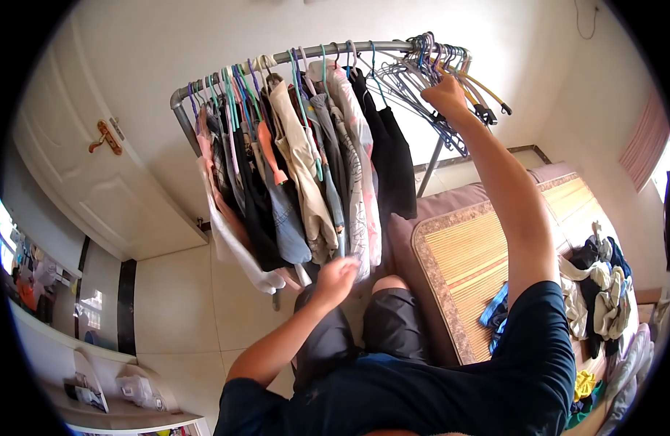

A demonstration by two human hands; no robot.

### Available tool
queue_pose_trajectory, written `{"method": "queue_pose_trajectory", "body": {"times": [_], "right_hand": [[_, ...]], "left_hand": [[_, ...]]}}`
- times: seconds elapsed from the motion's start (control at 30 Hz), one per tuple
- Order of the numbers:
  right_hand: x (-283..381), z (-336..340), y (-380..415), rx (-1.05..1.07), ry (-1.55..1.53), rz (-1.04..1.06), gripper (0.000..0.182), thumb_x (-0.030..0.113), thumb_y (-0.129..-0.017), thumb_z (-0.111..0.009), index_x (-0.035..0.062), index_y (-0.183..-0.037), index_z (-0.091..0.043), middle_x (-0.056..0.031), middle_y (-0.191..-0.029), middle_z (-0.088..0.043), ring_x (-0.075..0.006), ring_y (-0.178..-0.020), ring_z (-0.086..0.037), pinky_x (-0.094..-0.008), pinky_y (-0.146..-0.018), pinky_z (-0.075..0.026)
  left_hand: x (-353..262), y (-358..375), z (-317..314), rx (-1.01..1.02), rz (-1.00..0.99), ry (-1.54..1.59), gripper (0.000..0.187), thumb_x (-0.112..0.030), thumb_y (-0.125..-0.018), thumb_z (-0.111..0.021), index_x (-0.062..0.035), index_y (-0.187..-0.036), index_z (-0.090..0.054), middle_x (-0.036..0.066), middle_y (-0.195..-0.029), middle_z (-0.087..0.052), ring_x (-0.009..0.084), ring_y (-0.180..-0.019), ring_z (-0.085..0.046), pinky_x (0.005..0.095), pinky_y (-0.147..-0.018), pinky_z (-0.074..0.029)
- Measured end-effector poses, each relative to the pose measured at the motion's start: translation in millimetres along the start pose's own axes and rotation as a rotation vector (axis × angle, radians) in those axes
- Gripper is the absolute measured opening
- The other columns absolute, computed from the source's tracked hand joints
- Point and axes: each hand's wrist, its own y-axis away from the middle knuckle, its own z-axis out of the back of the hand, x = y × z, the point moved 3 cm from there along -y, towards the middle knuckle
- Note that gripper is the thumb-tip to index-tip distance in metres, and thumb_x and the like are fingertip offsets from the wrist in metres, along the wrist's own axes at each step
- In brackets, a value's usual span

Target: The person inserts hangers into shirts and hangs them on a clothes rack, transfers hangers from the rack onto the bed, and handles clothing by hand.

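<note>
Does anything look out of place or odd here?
Nothing looks spilled or broken. The bare hangers splay at odd angles at the right end of the rack, by the right hand, and clothes lie heaped on the bed rather than hung.

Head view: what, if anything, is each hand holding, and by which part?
The right hand is at the bunched hangers, near their tops; whether it grips any cannot be told. The left hand, blurred near the hanging clothes, shows nothing held.

Short bare stretch of rail (pixel 392 46) left between clothes (pixel 302 171) and bunched hangers (pixel 426 58). Leftward, passage is blocked by close-packed clothes. Below right, way barred by bed (pixel 458 247); open floor (pixel 175 305) seen below left.
</note>
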Motion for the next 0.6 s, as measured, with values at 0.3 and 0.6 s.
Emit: {"method": "queue_pose_trajectory", "body": {"times": [0.3,0.6], "right_hand": [[7.1,2.5,16.8,-0.181,-0.095,0.079,0.076,0.023,-0.07,-0.079,-0.0077,-0.137,-0.062,-0.0243,-0.114,-0.074,-0.032,-0.109,-0.073,-0.0411,-0.095,-0.055],[-10.8,-8.0,-3.3,0.11,-0.458,0.087,0.116,0.044,-0.076,-0.093,-0.0041,-0.162,-0.032,-0.0134,-0.103,-0.063,-0.017,-0.077,-0.061,-0.0317,-0.066,-0.051]], "left_hand": [[84.6,111.1,36.6,-0.157,0.159,-0.295,0.017,-0.001,-0.089,-0.063,-0.0014,-0.098,-0.077,0.016,-0.1,-0.078,0.0294,-0.09,-0.076,0.0367,-0.083,-0.06],[75.5,116.6,15.1,-0.298,-0.213,-0.541,0.011,0.003,-0.081,-0.067,-0.0041,-0.087,-0.073,0.009,-0.096,-0.075,0.0329,-0.091,-0.069,0.0416,-0.083,-0.056]]}}
